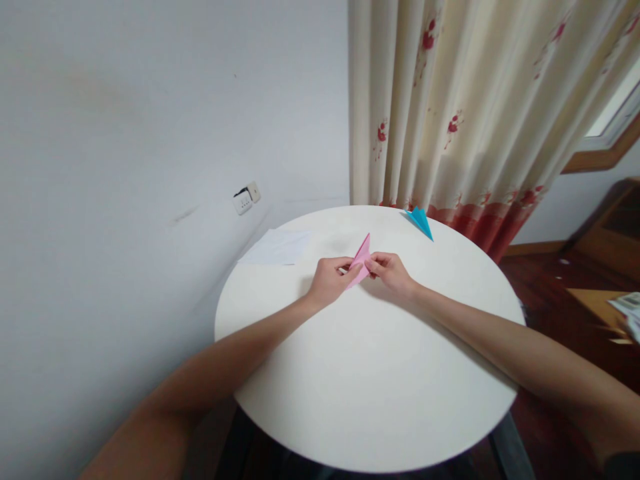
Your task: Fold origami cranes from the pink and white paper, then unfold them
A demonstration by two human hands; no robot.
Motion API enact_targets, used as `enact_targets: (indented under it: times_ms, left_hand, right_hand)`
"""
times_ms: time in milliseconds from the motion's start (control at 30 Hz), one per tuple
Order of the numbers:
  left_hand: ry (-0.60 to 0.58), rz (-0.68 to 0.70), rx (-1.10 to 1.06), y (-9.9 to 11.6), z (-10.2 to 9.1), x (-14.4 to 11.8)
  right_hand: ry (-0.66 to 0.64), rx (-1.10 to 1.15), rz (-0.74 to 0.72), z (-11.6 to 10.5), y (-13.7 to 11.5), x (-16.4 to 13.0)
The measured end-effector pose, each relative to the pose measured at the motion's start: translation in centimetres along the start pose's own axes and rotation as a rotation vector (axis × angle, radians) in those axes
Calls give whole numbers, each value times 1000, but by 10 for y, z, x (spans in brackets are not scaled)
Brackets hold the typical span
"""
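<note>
A folded sheet of pink paper (363,252), narrowing to a point at its top, is held just over the table between both hands. My left hand (331,277) pinches it from the left, thumb lying on the near face. From the right, my right hand (390,270) grips the opposite edge with thumb and fingertips. The fingers behind the paper are partly hidden.
The round white table (375,387) carries a blue paper plane (420,222) at its far right edge and white sheets (277,247) at the far left. A wall with a socket (243,202) is to the left; a floral curtain (450,100) hangs behind.
</note>
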State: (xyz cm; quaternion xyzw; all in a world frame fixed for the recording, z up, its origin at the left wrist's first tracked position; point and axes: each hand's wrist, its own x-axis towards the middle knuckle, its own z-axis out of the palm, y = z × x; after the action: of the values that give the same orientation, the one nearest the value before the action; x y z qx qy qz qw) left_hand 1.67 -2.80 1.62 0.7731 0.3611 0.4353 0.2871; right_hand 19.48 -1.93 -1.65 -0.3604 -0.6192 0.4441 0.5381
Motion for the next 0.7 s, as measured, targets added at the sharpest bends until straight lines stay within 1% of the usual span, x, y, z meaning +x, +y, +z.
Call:
enact_targets:
  times_ms: [167, 267, 333, 433, 567, 633, 700]
  left_hand:
    - [-94, -159, -84, -14, -3, 9]
    - [-113, -208, -124, -18, -3, 11]
    - [-83, -228, -152, -18, -2, 11]
    - [-6, -252, -188, -19, 0, 10]
    - [75, -268, -239, -25, 0, 11]
    - [96, -272, -270, -28, -1, 12]
    - [109, -275, -298, -30, -1, 13]
  right_hand:
    - [87, -127, -52, 7, -2, -3]
    - [107, -196, -62, 9, -2, -4]
    - [101, -221, -53, 9, -1, -3]
    - [104, -247, -40, 6, -1, -1]
    - [168, -259, -47, -1, 1, 3]
    - [203, -215, -13, -3, 2, 5]
    - [199, -139, 36, -4, 2, 5]
